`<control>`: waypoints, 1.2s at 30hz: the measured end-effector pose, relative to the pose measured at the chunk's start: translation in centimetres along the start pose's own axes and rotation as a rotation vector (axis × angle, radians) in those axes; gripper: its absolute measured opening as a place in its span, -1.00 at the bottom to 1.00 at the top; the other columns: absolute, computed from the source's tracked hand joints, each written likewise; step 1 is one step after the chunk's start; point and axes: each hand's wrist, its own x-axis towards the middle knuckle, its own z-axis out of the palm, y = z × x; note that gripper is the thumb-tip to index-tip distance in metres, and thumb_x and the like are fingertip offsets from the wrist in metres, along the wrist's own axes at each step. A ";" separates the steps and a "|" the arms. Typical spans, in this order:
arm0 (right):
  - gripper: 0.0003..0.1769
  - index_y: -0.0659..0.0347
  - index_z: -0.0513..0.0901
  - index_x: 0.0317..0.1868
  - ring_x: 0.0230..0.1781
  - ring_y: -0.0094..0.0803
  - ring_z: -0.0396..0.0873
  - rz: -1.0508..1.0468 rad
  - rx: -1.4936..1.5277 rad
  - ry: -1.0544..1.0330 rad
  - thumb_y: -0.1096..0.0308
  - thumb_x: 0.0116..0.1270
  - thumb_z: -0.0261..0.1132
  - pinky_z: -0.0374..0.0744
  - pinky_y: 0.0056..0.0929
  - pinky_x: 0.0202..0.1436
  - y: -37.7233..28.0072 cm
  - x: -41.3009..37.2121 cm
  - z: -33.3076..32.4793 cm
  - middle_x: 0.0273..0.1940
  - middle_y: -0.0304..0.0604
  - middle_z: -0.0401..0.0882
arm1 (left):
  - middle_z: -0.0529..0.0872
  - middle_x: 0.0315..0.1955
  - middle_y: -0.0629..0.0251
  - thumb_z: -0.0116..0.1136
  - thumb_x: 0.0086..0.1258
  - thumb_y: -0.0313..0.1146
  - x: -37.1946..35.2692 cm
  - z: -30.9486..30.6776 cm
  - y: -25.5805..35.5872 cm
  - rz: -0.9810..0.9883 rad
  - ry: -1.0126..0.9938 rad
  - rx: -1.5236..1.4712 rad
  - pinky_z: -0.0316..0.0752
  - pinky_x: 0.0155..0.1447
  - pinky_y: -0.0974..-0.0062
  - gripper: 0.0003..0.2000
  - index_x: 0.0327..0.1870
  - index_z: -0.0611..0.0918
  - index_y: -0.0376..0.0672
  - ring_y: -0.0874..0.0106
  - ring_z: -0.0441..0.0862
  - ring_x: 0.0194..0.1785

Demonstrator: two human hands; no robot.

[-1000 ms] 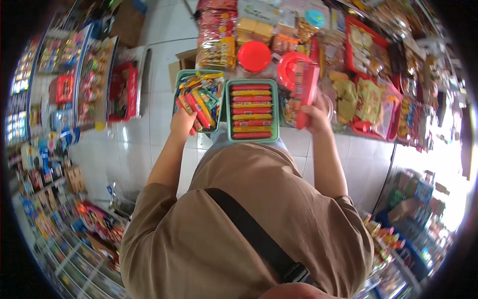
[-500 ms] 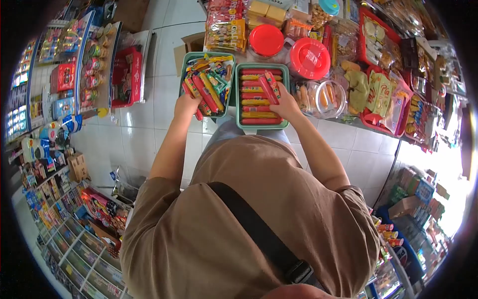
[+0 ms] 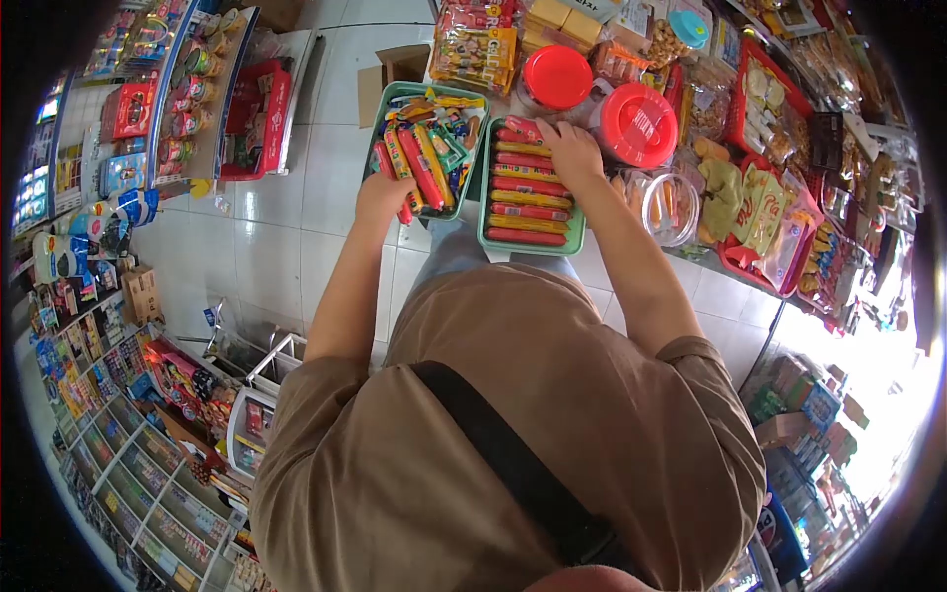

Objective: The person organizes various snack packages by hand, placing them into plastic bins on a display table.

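Observation:
My left hand [image 3: 383, 199] is closed around several red and yellow wrapped sausage sticks [image 3: 422, 163], held over the left green basket [image 3: 379, 111]. Under them lie small colourful wrapped sweets. In the right green basket [image 3: 580, 243], more red and yellow sausage sticks [image 3: 530, 185] lie side by side in a row. My right hand [image 3: 576, 156] reaches over that basket's far right corner, its fingers curled over the end of a red sausage stick [image 3: 519, 129] at the far end of the row. The fingers partly hide this stick.
Two jars with red lids, one a red-lidded jar [image 3: 638, 123], stand beyond the right basket. A clear round container [image 3: 670, 209] sits to its right. Red trays [image 3: 747, 259] of snacks lie farther right. Shelves of goods [image 3: 197, 74] stand at the left above a tiled floor.
My right hand has lowered the sausage sticks it held above the row to the far end of the right basket. My left hand still holds its bunch. The whole view has shifted slightly.

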 end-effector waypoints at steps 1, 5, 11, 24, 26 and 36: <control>-0.41 -0.07 0.35 0.28 0.02 -0.13 0.51 0.052 0.080 0.013 0.41 0.19 0.17 0.50 -0.18 0.03 -0.3 -0.5 -0.3 -0.02 -0.08 0.47 | 0.68 -0.60 0.09 0.19 0.07 -0.03 -0.2 -0.1 -0.5 0.008 0.006 -0.080 0.54 -0.31 0.36 -0.63 -0.50 0.70 -0.24 0.30 0.68 -0.44; -0.38 0.01 0.33 0.29 0.07 0.02 0.47 0.278 0.497 0.062 0.39 0.16 0.21 0.48 -0.12 0.09 -1.2 -3.8 -1.9 0.10 -0.02 0.45 | 0.67 -0.40 0.35 0.19 0.19 -0.16 -4.0 -2.3 0.3 -0.206 -0.235 -0.766 0.54 -0.36 0.55 -0.70 -0.16 0.59 -0.15 0.53 0.61 -0.48; -0.40 0.26 0.34 0.22 -0.05 -0.24 0.53 0.503 0.963 0.316 0.43 0.15 0.29 0.48 -0.35 0.03 -1.1 -10.4 -4.8 -0.05 0.01 0.52 | 0.66 -0.50 0.21 0.27 0.12 -0.34 -6.2 -0.3 3.5 0.320 -0.046 -0.439 0.52 -0.39 0.45 -0.80 -0.33 0.59 -0.26 0.35 0.65 -0.45; -0.51 0.27 0.41 0.09 -0.12 -0.39 0.52 0.560 1.050 0.377 0.44 0.14 0.34 0.48 -0.45 -0.04 0.3 -14.7 -11.0 -0.08 -0.13 0.55 | 0.63 -0.19 0.18 -0.05 0.23 -0.46 2.6 12.8 14.8 1.082 0.245 0.539 0.52 -0.04 0.24 -0.81 -0.19 0.59 -0.12 0.12 0.60 -0.12; -0.54 0.23 0.44 0.06 -0.10 -0.27 0.54 0.569 0.950 0.186 0.42 0.11 0.33 0.49 -0.40 -0.04 0.1 -15.0 -10.8 -0.08 -0.09 0.56 | 0.64 -0.15 0.17 -0.06 0.23 -0.46 2.7 12.8 15.0 1.023 0.175 0.610 0.52 -0.04 0.22 -0.77 -0.12 0.58 -0.11 0.14 0.59 -0.05; -0.83 0.05 0.53 -0.20 -0.02 -0.27 0.48 -0.073 0.081 -0.085 0.36 0.15 0.17 0.47 -0.24 0.07 -2.7 -5.3 0.1 -0.21 -0.26 0.61 | 0.70 -0.25 0.10 0.23 0.16 -0.30 6.7 10.8 16.2 0.765 -0.064 0.537 0.52 -0.06 0.20 -0.74 -0.14 0.63 -0.15 0.07 0.63 -0.13</control>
